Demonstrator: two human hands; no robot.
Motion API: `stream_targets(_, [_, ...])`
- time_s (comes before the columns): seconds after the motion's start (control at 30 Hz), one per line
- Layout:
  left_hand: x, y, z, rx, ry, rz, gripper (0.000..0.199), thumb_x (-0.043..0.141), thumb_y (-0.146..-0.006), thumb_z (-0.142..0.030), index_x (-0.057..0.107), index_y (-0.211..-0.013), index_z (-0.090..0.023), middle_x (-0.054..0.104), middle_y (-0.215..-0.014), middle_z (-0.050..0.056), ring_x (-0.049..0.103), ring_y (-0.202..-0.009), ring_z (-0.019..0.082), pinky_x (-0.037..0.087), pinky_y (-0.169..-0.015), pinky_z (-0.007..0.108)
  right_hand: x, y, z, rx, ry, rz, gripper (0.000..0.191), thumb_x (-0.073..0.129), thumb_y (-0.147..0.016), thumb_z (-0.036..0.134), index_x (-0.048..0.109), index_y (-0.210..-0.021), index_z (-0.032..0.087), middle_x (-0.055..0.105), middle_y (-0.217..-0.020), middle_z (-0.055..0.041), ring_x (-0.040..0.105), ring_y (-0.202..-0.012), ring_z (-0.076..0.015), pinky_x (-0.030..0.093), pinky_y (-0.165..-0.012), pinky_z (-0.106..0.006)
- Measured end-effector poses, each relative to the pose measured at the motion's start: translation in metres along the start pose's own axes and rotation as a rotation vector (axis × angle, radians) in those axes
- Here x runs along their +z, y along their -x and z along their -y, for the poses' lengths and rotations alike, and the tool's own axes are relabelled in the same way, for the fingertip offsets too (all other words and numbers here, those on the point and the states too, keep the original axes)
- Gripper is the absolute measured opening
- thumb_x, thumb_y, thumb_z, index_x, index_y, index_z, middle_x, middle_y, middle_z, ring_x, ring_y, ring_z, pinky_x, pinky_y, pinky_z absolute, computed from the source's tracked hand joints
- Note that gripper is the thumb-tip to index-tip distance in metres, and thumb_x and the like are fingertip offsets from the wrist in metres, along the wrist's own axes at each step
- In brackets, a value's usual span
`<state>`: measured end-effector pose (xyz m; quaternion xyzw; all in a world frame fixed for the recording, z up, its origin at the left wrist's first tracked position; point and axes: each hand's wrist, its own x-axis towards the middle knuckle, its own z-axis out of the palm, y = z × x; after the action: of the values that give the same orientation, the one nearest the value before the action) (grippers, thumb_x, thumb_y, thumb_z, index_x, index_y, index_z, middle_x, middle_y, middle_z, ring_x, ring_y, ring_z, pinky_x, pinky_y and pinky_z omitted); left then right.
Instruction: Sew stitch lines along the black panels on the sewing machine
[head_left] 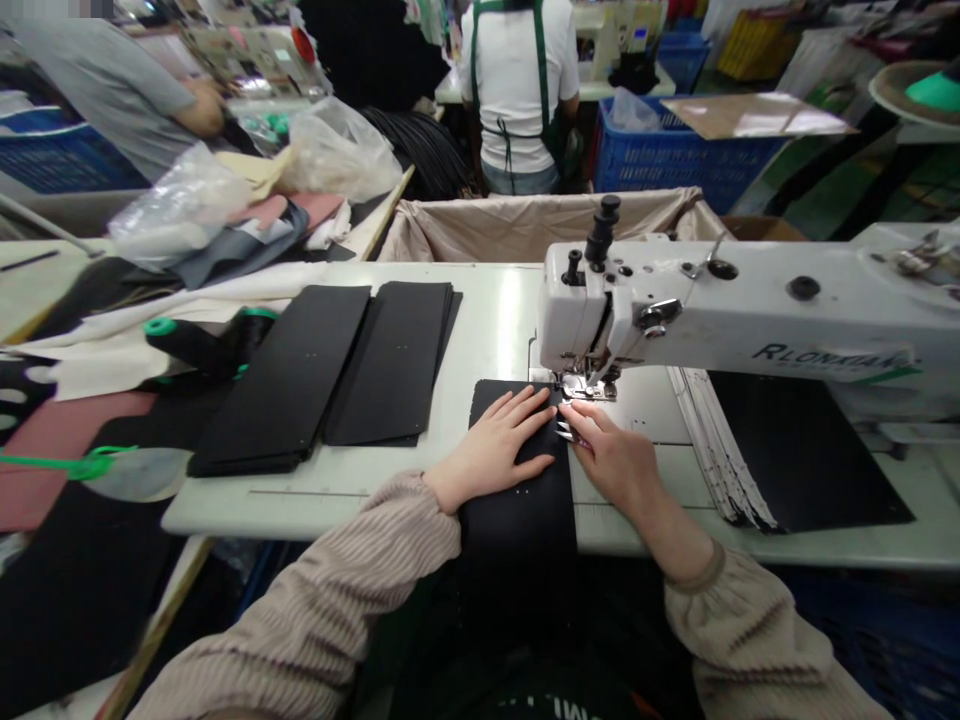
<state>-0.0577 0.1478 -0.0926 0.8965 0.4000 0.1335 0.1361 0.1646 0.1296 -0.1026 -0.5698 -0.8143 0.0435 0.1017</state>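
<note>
At the sewing machine, the left hand and right hand are pressing open on a black panel, with two stacks sitting leftward and one pile rightward.

Head camera faces down, seemingly near the panel.

The flat black sheet looks matt and smooth, the white sewing machine head is glossy painted metal, the pale tabletop is smooth laminate, and the beige sleeve is ribbed knit cloth.
</note>
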Motion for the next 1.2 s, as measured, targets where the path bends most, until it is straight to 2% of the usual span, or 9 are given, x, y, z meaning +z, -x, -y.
stream_targets(0.7, [0.0014,-0.0036,0.0043,0.005,0.034,-0.012,0.065,0.058,-0.09,-0.049,0.04,-0.148,-0.023,0.035,-0.157,0.006,0.026,-0.147,0.025,0.018,-0.123,0.045,-0.0001,-0.0015,0.0018,0.002,0.037,0.005,0.049,0.041,-0.097,0.031,0.045,-0.145,0.035,0.053,-0.145,-0.0007,0.069,-0.093,-0.0201,0.055,-0.063,-0.03])
stream_targets(1.03, [0.0013,-0.0052,0.0076,0.032,0.029,-0.009,0.06,0.056,-0.093,-0.046,0.042,-0.146,-0.024,0.037,-0.155,0.007,0.028,-0.147,0.025,0.018,-0.123,0.044,-0.0009,0.0002,0.0013,-0.008,0.042,0.012,0.047,0.04,-0.098,0.031,0.047,-0.144,0.036,0.052,-0.145,0.0008,0.068,-0.095,-0.0199,0.054,-0.064,-0.03])
stream_targets(1.2, [0.0012,-0.004,0.0087,0.05,-0.008,-0.029,0.05,0.055,-0.095,-0.041,0.048,-0.142,-0.024,0.042,-0.152,0.008,0.035,-0.143,0.025,0.022,-0.121,0.045,0.0027,-0.0001,0.0009,0.003,0.069,-0.007,0.048,0.043,-0.096,0.03,0.047,-0.144,0.036,0.053,-0.144,-0.0001,0.068,-0.092,-0.0181,0.054,-0.064,-0.029])
